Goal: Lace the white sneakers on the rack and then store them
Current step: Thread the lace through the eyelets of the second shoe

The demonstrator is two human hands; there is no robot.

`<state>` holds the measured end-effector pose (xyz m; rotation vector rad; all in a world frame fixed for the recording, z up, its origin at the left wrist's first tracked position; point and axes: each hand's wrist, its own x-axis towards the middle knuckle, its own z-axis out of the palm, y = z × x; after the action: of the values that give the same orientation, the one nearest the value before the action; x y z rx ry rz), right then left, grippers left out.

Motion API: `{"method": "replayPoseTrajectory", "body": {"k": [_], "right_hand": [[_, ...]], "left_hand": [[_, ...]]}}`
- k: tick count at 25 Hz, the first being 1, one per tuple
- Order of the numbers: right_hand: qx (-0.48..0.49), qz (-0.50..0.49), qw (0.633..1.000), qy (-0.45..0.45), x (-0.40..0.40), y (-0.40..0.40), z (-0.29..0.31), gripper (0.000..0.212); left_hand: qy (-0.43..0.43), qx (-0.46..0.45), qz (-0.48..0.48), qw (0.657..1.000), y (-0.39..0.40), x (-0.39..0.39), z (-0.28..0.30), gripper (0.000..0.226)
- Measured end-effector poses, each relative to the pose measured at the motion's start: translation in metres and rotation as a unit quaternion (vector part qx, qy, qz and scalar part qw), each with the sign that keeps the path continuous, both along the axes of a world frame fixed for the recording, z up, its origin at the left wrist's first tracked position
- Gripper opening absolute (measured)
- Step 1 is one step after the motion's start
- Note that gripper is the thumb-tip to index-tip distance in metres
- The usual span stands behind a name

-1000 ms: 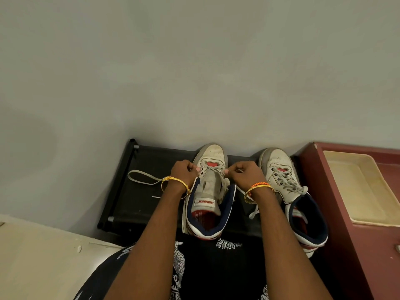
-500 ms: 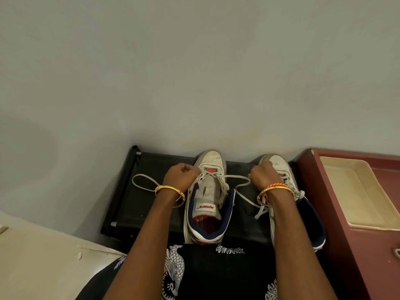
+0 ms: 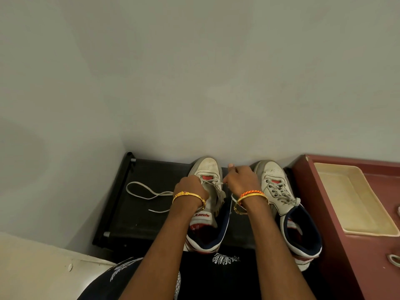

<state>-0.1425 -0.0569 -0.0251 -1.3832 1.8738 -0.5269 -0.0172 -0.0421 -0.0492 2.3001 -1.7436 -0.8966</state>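
Two white sneakers with navy collars stand toe-to-wall on a black rack (image 3: 151, 217). My left hand (image 3: 190, 186) rests on the left sneaker (image 3: 206, 167) over its eyelets, fingers closed on the grey lace. The lace's loose end (image 3: 142, 192) loops out to the left across the rack. My right hand (image 3: 240, 178) hovers between the two shoes, pinching the other lace end just right of the left sneaker's eyelets. The right sneaker (image 3: 275, 185) is laced and stands untouched.
A grey wall rises directly behind the rack. A maroon cabinet (image 3: 337, 245) flanks the rack on the right, with a cream tray (image 3: 350, 198) on top. A pale surface (image 3: 32, 267) sits at lower left. My dark printed clothing fills the bottom middle.
My right hand has come back left from over the right sneaker toward the left shoe's eyelets. The left hand has shifted right onto the shoe, and the loose lace loop has stretched out left.
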Motion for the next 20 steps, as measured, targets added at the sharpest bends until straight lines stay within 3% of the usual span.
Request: {"method": "replayPoseTrajectory", "body": {"k": [4, 9, 12, 16, 20], "right_hand": [[0.032, -0.029, 0.998, -0.037, -0.001, -0.001, -0.004, 0.035], [0.066, 0.02, 0.995, -0.07, 0.006, -0.001, -0.007, 0.031], [0.025, 0.029, 0.996, -0.08, 0.007, 0.004, -0.012, 0.017], [-0.077, -0.005, 0.992, -0.096, 0.014, 0.005, -0.016, 0.011], [-0.078, 0.045, 0.993, -0.075, 0.027, 0.006, -0.018, 0.01]], "left_hand": [[0.021, -0.007, 0.019, 1.0, -0.001, 0.007, 0.003, 0.032], [0.056, 0.022, 0.019, 0.998, -0.001, 0.01, -0.001, 0.033], [0.08, 0.032, 0.028, 0.996, -0.004, 0.013, -0.002, 0.033], [0.174, 0.057, 0.091, 0.979, -0.006, 0.03, -0.001, 0.03], [0.222, 0.082, 0.13, 0.963, -0.005, 0.039, 0.0, 0.033]]}}
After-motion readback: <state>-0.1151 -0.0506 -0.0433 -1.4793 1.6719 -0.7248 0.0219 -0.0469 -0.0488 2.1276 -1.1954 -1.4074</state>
